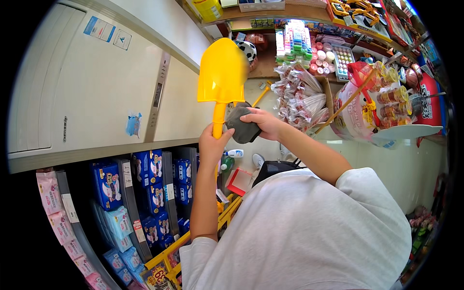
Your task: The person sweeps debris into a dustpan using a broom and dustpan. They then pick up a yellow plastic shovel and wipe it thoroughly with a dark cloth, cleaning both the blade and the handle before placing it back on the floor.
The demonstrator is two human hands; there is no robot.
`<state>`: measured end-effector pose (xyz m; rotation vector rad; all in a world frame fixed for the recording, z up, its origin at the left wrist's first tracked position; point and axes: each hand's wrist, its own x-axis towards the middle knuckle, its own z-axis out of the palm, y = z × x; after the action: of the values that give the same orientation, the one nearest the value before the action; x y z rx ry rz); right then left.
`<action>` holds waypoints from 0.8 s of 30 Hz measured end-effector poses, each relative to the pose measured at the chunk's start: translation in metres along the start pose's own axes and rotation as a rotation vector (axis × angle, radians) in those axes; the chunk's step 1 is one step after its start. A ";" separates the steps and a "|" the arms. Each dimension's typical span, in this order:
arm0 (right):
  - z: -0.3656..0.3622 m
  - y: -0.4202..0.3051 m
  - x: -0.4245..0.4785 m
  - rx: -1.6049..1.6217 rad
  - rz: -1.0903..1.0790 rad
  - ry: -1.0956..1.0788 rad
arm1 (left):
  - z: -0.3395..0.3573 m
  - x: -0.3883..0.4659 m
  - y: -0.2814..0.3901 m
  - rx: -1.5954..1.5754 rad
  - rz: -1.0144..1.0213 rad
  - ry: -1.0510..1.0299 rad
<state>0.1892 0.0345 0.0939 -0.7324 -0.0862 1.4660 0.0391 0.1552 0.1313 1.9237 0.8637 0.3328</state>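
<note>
My left hand is closed around the handle of a yellow plastic toy shovel, just below its blade. The shovel stands blade up, and the lower part of its handle is mostly hidden by my forearm. In my right hand is a folded dark grey cloth, pinched between thumb and fingers. The cloth sits right beside the shovel's handle, close to my left thumb; whether it touches the handle I cannot tell.
A white floor-standing air conditioner rises at the left, above shelves with blue packages. Ahead stand a cardboard box of wrapped goods and a football. A round display stand is at right, a red-and-white box on the floor.
</note>
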 end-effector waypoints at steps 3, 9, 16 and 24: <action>-0.001 0.004 0.000 0.013 0.007 -0.017 | 0.010 0.005 -0.011 -0.011 0.065 0.052; -0.007 0.004 -0.004 0.009 -0.012 -0.011 | 0.007 0.008 -0.001 0.032 -0.137 0.051; -0.019 0.002 -0.001 0.003 -0.009 0.017 | 0.004 0.008 -0.004 -0.032 -0.138 0.039; -0.013 0.001 -0.003 -0.066 0.009 -0.004 | 0.014 0.009 -0.005 0.062 -0.027 0.015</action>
<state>0.1938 0.0267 0.0844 -0.7844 -0.1347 1.4787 0.0507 0.1533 0.1187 1.9670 0.9186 0.3079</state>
